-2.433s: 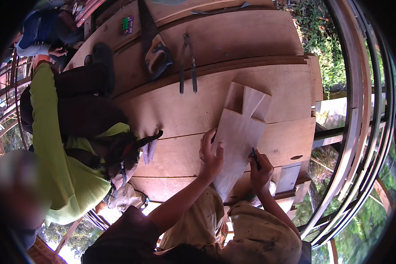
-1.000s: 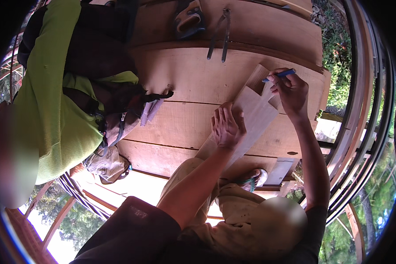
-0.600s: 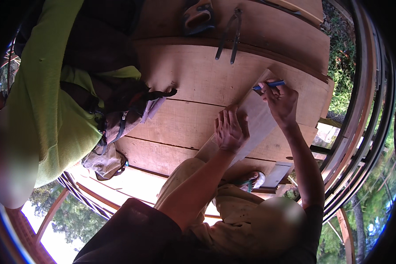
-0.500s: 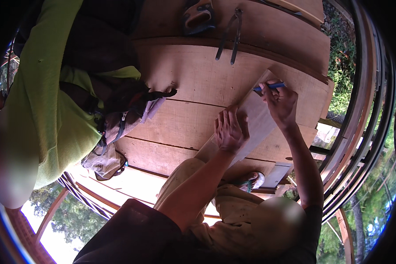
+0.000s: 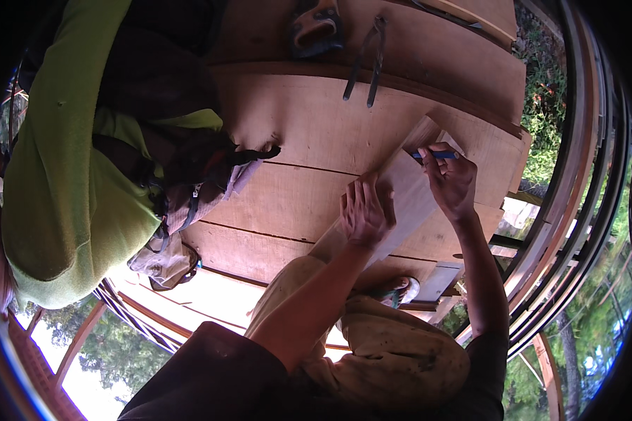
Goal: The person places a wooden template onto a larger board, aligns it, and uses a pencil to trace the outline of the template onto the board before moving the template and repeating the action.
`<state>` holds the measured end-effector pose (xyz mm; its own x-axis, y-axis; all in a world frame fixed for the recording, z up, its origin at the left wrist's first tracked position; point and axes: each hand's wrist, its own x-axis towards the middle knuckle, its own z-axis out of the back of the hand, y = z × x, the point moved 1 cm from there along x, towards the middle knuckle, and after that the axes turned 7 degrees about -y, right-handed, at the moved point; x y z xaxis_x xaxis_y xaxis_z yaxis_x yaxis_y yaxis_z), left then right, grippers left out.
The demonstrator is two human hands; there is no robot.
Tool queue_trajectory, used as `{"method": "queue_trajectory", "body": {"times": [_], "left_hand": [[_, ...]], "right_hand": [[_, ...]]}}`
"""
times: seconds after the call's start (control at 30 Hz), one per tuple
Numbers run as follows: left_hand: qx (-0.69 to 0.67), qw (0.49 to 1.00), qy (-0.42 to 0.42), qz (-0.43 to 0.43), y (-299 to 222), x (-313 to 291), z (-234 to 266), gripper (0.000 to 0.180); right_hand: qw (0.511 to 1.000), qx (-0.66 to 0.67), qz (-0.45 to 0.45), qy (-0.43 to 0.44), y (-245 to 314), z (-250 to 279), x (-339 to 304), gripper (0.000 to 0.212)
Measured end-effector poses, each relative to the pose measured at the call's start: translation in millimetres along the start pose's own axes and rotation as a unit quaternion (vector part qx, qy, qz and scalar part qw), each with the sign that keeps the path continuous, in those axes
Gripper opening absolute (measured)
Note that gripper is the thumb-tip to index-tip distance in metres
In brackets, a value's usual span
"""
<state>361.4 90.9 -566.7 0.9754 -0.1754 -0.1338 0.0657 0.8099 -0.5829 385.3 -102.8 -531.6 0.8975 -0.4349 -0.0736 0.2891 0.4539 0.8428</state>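
Observation:
A long pale wooden board (image 5: 407, 186) lies slantwise across the planks in front of me, its far end pointing up and right. My left hand (image 5: 365, 216) is closed over the board's left edge, with its fingers bent; the fingertips are partly hidden. A slim blue pen (image 5: 442, 154) is pinched in my right hand (image 5: 453, 181), held nearly level over the board close to its far end. Its tip is at or just above the wood; I cannot tell whether it touches.
A handsaw with a wooden handle (image 5: 316, 29) and metal pincers (image 5: 366, 63) lie beyond the board on the planks (image 5: 288, 186). At the left, a person in a green top (image 5: 84, 182) sits close. A cloth bag (image 5: 165, 263) lies at the lower left. Railings (image 5: 576, 175) curve along the right.
My right hand has moved slightly nearer to me along the board with the blue pen, now held more level. My left hand has hardly shifted. The neighbouring person's arm has moved a little.

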Motion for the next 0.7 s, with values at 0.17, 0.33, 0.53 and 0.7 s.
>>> {"method": "queue_trajectory", "body": {"times": [0.17, 0.33, 0.53, 0.7], "left_hand": [[-0.017, 1.0, -0.004, -0.002, -1.8, -0.2, -0.5, 0.053], [-0.003, 1.0, -0.008, -0.007, 2.0, 0.1, -2.2, 0.053], [-0.014, 1.0, -0.009, -0.006, -0.6, -0.6, -1.8, 0.052], [-0.016, 1.0, -0.016, -0.013, 1.6, -1.1, -3.4, 0.051]], "right_hand": [[1.0, 0.022, 0.002, -0.002, 5.0, -5.0, 3.7, 0.011], [0.998, -0.053, 0.021, -0.007, -2.5, 8.7, -1.9, 0.011], [0.994, -0.1, 0.042, 0.03, 13.6, 7.2, 9.8, 0.013], [0.972, -0.189, 0.132, 0.054, 23.8, 5.2, 14.2, 0.013]]}}
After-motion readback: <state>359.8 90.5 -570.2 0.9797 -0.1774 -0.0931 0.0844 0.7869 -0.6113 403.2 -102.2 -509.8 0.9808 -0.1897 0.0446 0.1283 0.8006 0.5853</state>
